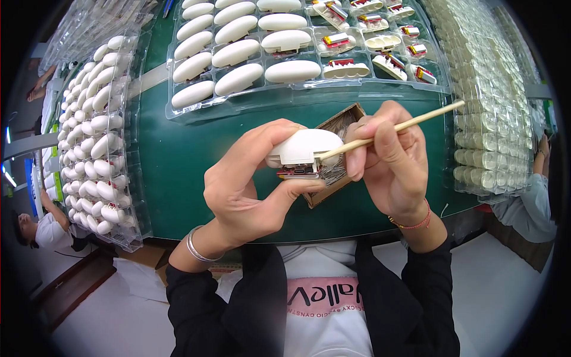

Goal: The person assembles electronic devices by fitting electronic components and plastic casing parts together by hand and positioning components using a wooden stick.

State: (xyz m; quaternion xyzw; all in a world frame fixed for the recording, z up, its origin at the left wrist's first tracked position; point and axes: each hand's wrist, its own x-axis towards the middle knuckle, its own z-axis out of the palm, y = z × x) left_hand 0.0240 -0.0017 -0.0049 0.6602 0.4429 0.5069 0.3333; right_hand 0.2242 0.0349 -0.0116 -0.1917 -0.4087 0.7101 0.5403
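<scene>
Between the thumb and fingers of my left hand (247,181) is a white rounded plastic housing (309,144). Its lower side is open, and a small red circuit board (297,171) with dark and metallic parts shows there. My right hand (395,157) pinches a thin wooden stick (410,123) like a chopstick. The stick's tip meets the housing at the edge of its opening. Behind and below both hands lies a small brown cardboard box (324,195) holding many thin pale pieces, too fine to make out and partly hidden by my hands.
A clear compartment tray (196,111) at the back holds white housings and half shells with red boards. Stacked trays of white housings (101,143) stand at the left, stacked clear trays (491,143) at the right. The green tabletop (178,178) lies between. Other people sit at both sides.
</scene>
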